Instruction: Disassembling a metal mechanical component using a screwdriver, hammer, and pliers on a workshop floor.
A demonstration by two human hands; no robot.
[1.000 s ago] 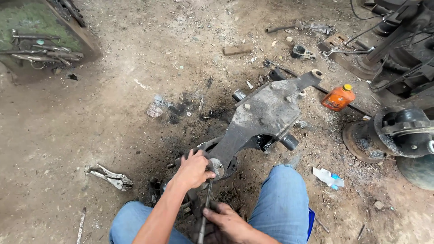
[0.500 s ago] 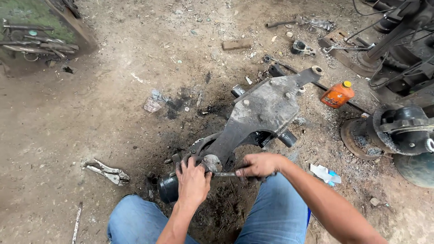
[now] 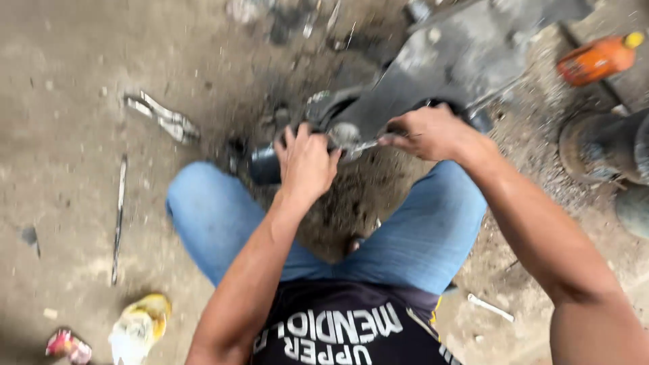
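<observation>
A: We start at the left edge of the head view. What lies on the dirt floor (image 3: pixel 61 135) there?

B: A thin metal rod (image 3: pixel 118 216) lies lengthwise on the ground. Above it we see a pair of pliers (image 3: pixel 162 118), well apart from both hands. At the lower left a yellow sandal (image 3: pixel 138 328) sits beside a small red object too blurred to identify.

A: We move to the left hand (image 3: pixel 305 162). How is it set?

B: The fingers are spread and the palm is pressed flat against the near end of the grey metal suspension part (image 3: pixel 439 74). It braces the part and closes on nothing. A dark cylindrical bushing (image 3: pixel 263 165) sits just beside this hand, to its left.

A: Where is the part itself?

B: It lies on the ground ahead of our knees, running from the centre of the view toward the upper right. Its near end, with a round fitting (image 3: pixel 346 134), is between our two hands.

A: And the right hand (image 3: pixel 429 132)?

B: It is curled closed around a slim metal tool (image 3: pixel 368 144), whose tip points left to the round fitting. Motion blur keeps us from telling the tool's kind.

A: What remains at the right?

B: An orange bottle (image 3: pixel 598 57) with a yellow cap lies near the top edge. Below it stands a rusty wheel hub (image 3: pixel 602 145).
</observation>
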